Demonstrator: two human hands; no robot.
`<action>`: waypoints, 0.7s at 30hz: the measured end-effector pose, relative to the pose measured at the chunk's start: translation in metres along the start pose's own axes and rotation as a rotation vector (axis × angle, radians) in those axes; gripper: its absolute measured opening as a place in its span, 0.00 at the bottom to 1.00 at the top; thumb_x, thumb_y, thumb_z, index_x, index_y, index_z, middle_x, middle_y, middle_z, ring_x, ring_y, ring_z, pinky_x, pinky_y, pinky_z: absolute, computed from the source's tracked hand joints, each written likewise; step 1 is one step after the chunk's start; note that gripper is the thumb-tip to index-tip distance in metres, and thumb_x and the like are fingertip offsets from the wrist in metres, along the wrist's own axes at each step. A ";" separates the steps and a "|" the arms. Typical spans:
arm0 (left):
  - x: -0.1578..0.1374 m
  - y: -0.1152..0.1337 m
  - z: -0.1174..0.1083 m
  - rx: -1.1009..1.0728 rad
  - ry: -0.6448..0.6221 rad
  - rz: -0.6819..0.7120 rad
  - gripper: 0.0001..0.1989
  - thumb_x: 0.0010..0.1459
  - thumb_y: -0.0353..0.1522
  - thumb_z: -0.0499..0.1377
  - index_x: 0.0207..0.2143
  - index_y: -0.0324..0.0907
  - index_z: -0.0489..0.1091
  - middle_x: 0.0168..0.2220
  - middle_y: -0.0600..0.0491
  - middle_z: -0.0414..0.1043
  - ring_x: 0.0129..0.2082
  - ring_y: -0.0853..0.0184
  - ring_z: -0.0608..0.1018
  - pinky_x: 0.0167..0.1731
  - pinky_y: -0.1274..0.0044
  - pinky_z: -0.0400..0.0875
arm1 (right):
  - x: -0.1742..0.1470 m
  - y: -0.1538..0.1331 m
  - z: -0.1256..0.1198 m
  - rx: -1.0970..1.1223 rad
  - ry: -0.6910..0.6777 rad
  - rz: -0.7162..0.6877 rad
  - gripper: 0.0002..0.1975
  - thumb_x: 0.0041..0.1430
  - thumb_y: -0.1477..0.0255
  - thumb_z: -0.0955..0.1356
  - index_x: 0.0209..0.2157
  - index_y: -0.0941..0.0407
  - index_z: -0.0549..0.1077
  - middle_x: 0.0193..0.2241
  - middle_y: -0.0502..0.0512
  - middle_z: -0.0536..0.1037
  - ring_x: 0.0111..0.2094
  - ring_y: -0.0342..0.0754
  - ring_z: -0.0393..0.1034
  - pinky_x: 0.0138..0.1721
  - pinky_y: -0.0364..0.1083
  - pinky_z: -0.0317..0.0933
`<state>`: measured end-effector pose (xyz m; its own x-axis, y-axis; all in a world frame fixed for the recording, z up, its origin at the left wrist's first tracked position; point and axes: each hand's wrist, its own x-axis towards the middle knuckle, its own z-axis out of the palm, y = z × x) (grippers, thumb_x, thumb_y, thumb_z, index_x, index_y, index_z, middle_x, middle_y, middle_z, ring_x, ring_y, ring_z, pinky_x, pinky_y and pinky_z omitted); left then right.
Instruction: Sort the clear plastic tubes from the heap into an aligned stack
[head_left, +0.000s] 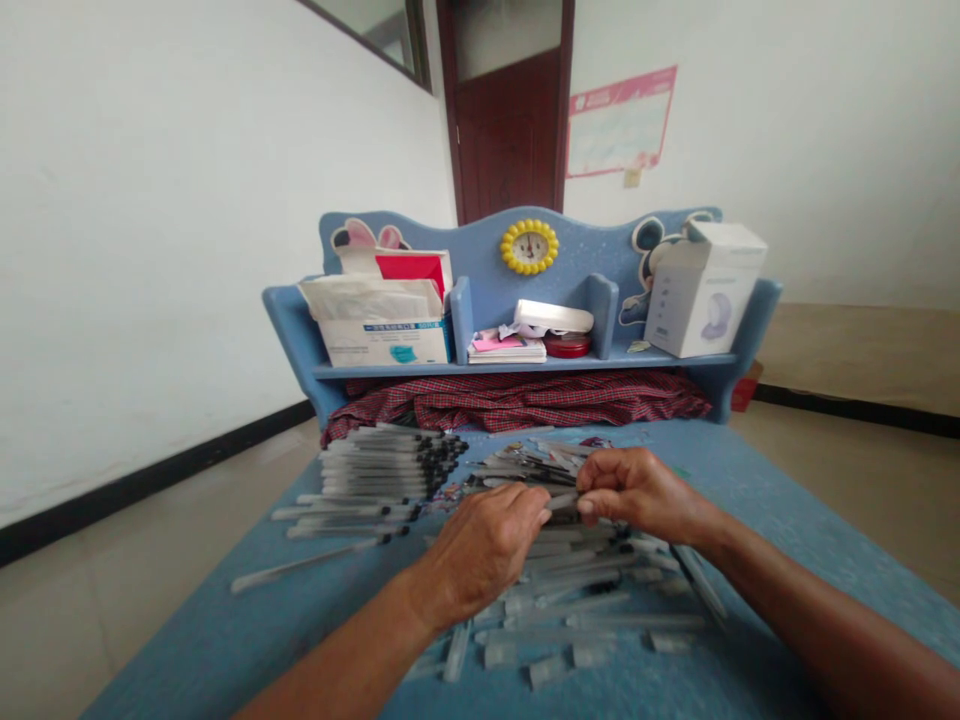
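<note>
Between my two hands is a translucent pen barrel (562, 502), held just above the pile in the middle of the blue table. My left hand (487, 545) is closed on its left end, and my right hand (637, 495) pinches the other end; the fingertips hide both ends. Beneath and in front of my hands lie several loose clear pen barrels (540, 585) and short clear caps (550, 670). Behind them is a heap of thin refills (525, 465) with dark parts. To the left, pens with black tips (375, 465) are stacked side by side, one pen (300, 565) lying apart.
Along the back of the blue table (247, 650) runs a shelf with a mask box (386, 340), a white box (705, 290), papers (506, 350), a red round tin (568, 345) and a yellow clock (529, 247). Checked cloth (517, 400) is bunched underneath.
</note>
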<state>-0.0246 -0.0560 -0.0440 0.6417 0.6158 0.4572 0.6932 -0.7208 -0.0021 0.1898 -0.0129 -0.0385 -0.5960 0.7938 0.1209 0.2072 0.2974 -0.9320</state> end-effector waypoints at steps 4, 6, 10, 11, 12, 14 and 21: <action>0.000 0.001 0.000 0.019 -0.001 -0.014 0.11 0.64 0.29 0.44 0.36 0.39 0.65 0.30 0.50 0.71 0.30 0.64 0.75 0.31 0.74 0.68 | -0.001 -0.002 -0.004 -0.206 0.004 -0.062 0.22 0.59 0.58 0.62 0.20 0.59 0.68 0.15 0.50 0.71 0.17 0.39 0.58 0.21 0.40 0.51; 0.000 0.001 0.000 0.021 -0.004 -0.014 0.11 0.64 0.28 0.44 0.36 0.38 0.65 0.30 0.49 0.71 0.31 0.64 0.75 0.31 0.74 0.68 | -0.001 -0.002 -0.004 -0.220 -0.005 -0.071 0.21 0.60 0.58 0.62 0.20 0.59 0.68 0.15 0.51 0.72 0.17 0.39 0.58 0.22 0.40 0.52; 0.000 0.002 0.000 0.013 -0.007 -0.005 0.11 0.64 0.28 0.45 0.36 0.39 0.65 0.30 0.50 0.71 0.31 0.64 0.75 0.31 0.75 0.69 | -0.001 -0.002 -0.002 -0.120 0.021 -0.045 0.18 0.56 0.58 0.65 0.26 0.60 0.70 0.18 0.52 0.75 0.18 0.39 0.60 0.21 0.39 0.52; 0.000 0.003 -0.001 0.012 -0.007 -0.005 0.10 0.63 0.28 0.45 0.36 0.39 0.65 0.29 0.50 0.71 0.30 0.64 0.75 0.31 0.75 0.69 | -0.001 -0.002 -0.002 -0.097 0.019 -0.031 0.18 0.56 0.57 0.65 0.27 0.60 0.70 0.18 0.52 0.75 0.18 0.39 0.59 0.20 0.38 0.51; 0.001 0.003 -0.001 0.013 -0.003 -0.007 0.11 0.63 0.28 0.44 0.36 0.39 0.65 0.29 0.50 0.71 0.30 0.64 0.75 0.31 0.75 0.69 | -0.001 -0.002 -0.002 -0.092 0.013 -0.023 0.19 0.56 0.57 0.65 0.28 0.60 0.70 0.18 0.52 0.75 0.17 0.38 0.59 0.19 0.38 0.50; 0.001 0.004 -0.002 0.018 0.008 -0.014 0.11 0.63 0.28 0.44 0.35 0.39 0.65 0.29 0.50 0.72 0.30 0.64 0.75 0.30 0.75 0.69 | -0.001 -0.003 -0.002 -0.123 -0.011 -0.015 0.21 0.57 0.56 0.63 0.26 0.60 0.69 0.16 0.51 0.74 0.16 0.38 0.57 0.18 0.38 0.49; 0.001 0.005 -0.002 -0.005 0.006 -0.026 0.11 0.63 0.28 0.44 0.36 0.38 0.66 0.30 0.49 0.72 0.31 0.63 0.76 0.32 0.74 0.70 | -0.001 0.000 0.000 -0.082 -0.057 -0.013 0.21 0.57 0.55 0.64 0.24 0.59 0.67 0.15 0.50 0.73 0.16 0.38 0.58 0.19 0.38 0.51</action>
<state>-0.0215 -0.0596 -0.0415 0.6216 0.6325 0.4621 0.7080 -0.7061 0.0141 0.1902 -0.0137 -0.0389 -0.6421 0.7585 0.1108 0.2605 0.3518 -0.8991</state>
